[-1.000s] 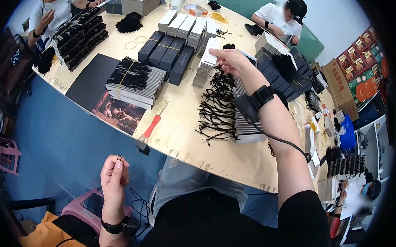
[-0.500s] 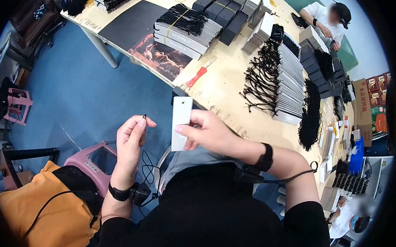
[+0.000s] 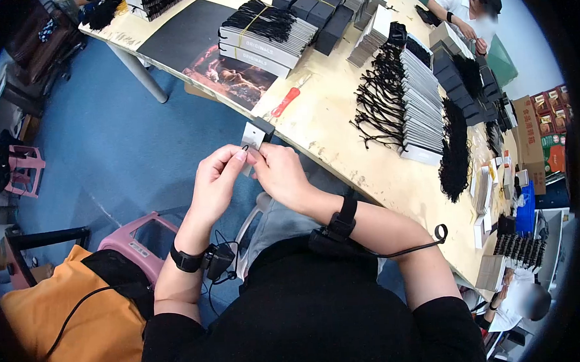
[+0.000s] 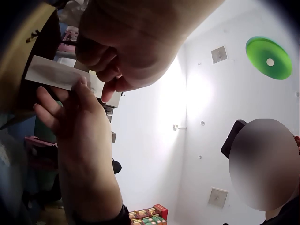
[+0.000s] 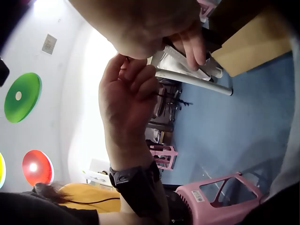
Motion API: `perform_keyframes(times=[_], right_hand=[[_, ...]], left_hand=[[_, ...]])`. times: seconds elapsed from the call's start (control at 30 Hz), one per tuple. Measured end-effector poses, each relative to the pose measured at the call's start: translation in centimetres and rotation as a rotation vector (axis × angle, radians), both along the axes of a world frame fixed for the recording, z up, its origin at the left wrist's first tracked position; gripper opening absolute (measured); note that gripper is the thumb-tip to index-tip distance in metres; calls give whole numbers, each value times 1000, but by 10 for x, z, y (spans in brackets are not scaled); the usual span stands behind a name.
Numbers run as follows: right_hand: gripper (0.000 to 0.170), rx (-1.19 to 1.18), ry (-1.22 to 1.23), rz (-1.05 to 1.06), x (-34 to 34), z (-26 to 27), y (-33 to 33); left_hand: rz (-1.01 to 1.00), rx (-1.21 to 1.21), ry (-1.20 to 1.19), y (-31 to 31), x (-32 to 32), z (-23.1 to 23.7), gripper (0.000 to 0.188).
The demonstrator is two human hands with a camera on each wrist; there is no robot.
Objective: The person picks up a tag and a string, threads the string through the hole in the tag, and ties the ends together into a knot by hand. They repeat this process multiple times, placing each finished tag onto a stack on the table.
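In the head view my left hand [image 3: 214, 184] pinches a black cord [image 3: 245, 147] between thumb and forefinger, with a small loop standing up. A dark tail of the cord [image 5: 180, 100] hangs behind the fist in the right wrist view. My right hand [image 3: 283, 175] grips a narrow white card tag [image 3: 253, 135] that has a small hole near its upper end. The left wrist view shows the tag [image 4: 51, 72] flat between right thumb and fingers. Both hands meet in front of the body, off the table edge, the loop overlapping the tag's lower part.
On the table [image 3: 329, 121] lie a row of tags [image 3: 422, 104] with black cords, a banded stack [image 3: 258, 43] marked ORIGINALS, a red-handled tool [image 3: 286, 101] and dark boxes [image 3: 321, 14]. A pink stool [image 3: 134, 246] stands at left. Another person [image 3: 464, 11] sits across the table.
The right hand reached to a tag stack, brought one tag back to the body, then moved it left and up to the left hand. The left hand, still pinching the cord, rose and moved right.
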State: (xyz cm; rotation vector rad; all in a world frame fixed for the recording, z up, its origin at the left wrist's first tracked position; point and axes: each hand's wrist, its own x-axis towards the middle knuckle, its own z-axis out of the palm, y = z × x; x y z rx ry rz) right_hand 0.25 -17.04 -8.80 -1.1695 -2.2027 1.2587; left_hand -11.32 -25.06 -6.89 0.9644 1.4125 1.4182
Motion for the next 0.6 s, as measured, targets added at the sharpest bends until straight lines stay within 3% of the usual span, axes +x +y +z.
perform_keyframes(times=[0.13, 0.6], right_hand=[[27, 27, -34, 11, 0, -5, 0], [33, 66, -16, 5, 4, -9, 8]], left_hand=[[-9, 81, 86, 10, -1, -13, 19], [-2, 17, 244, 24, -4, -15, 18]])
